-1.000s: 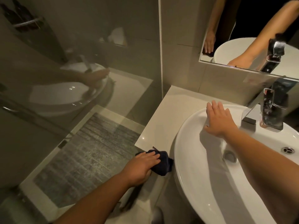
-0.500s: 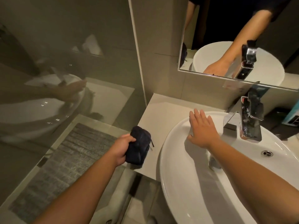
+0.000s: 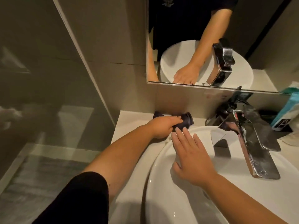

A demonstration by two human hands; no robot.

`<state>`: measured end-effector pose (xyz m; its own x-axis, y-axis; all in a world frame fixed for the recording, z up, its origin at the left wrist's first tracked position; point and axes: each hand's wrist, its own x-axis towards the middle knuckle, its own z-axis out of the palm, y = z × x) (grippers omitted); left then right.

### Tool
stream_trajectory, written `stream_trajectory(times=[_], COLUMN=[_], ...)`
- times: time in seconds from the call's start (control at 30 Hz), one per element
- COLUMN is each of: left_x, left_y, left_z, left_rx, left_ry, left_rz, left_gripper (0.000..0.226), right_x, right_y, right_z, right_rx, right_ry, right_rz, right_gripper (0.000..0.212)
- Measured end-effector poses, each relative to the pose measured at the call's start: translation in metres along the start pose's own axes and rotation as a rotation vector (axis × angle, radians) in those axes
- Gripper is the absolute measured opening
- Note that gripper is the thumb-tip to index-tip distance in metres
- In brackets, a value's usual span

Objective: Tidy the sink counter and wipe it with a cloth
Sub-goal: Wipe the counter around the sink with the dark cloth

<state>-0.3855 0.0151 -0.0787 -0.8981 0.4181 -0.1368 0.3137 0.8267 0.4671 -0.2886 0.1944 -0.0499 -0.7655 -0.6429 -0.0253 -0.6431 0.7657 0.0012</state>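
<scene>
Since half a second ago you've carried the dark cloth (image 3: 182, 121) from the tabletop's (image 3: 129, 120) front edge to its back corner, against the wall under the mirror (image 3: 194, 29). Your left hand (image 3: 161, 126) is closed around the cloth, pressing it onto the tabletop, arm reaching forward beside the basin (image 3: 161, 183). Your right hand (image 3: 192, 157) lies flat and wide, fingers spread, on the basin's rim near the faucet (image 3: 252, 143).
</scene>
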Motion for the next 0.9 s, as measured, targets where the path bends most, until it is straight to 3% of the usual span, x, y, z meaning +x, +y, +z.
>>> stream_trajectory(times=[0.1, 0.27, 0.6, 0.9], left_x=[0.012, -0.038, -0.212, -0.311], left_y=[-0.006, -0.017, 0.022, 0.076], left_z=[0.019, 0.029, 0.056, 0.105], left_rx=[0.207, -0.005, -0.020, 0.003], left_ry=[-0.097, 0.039, 0.108, 0.112], left_rz=[0.219, 0.278, -0.101, -0.181], left_gripper=[0.050, 0.042, 0.057, 0.054], right_x=[0.002, 0.000, -0.003, -0.002], right_y=[0.001, 0.002, 0.002, 0.001], right_z=[0.003, 0.003, -0.008, -0.022], right_rx=[-0.025, -0.030, -0.018, 0.049], right_ry=[0.025, 0.006, -0.105, -0.197], right_rz=[-0.001, -0.010, -0.031, -0.044], right_gripper=[0.083, 0.083, 0.085, 0.093])
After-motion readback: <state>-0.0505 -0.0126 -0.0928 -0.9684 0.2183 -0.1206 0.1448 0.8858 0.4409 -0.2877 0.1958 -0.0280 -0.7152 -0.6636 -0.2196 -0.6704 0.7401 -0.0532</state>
